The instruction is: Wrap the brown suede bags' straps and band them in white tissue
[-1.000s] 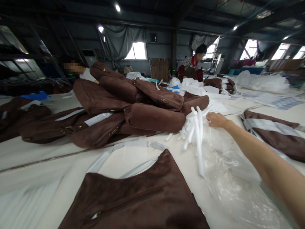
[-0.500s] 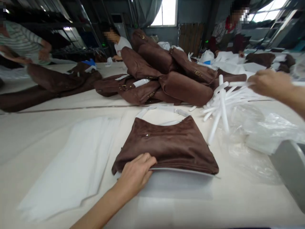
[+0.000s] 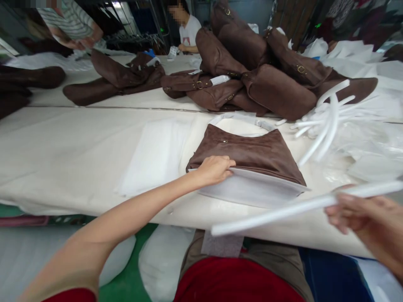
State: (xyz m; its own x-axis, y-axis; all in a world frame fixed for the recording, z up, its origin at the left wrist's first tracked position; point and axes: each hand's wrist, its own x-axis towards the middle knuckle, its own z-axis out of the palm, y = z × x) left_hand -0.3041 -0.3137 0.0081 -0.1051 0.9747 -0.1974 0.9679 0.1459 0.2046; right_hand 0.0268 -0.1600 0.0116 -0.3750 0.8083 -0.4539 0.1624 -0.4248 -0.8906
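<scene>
A brown leather handbag lies on the table, its wrapped strap pointing away from me. My left hand is closed on the bag's near edge, fingers over the leather and the thumb side hidden. From under that edge a white sheet sticks out towards me. In my right hand, at the table's front right, is a long white foam rod, gripped part way along and slanting down to the left, its tip in front of the bag.
More foam rods lie in a loose heap right of the bag, near clear plastic bags. Brown handbags are piled behind. White sheets lie stacked at the left. People work across the table.
My right hand has drawn a foam rod from the heap and brought it down to the table's front. My left hand stays on the bag. The view has tilted down.
</scene>
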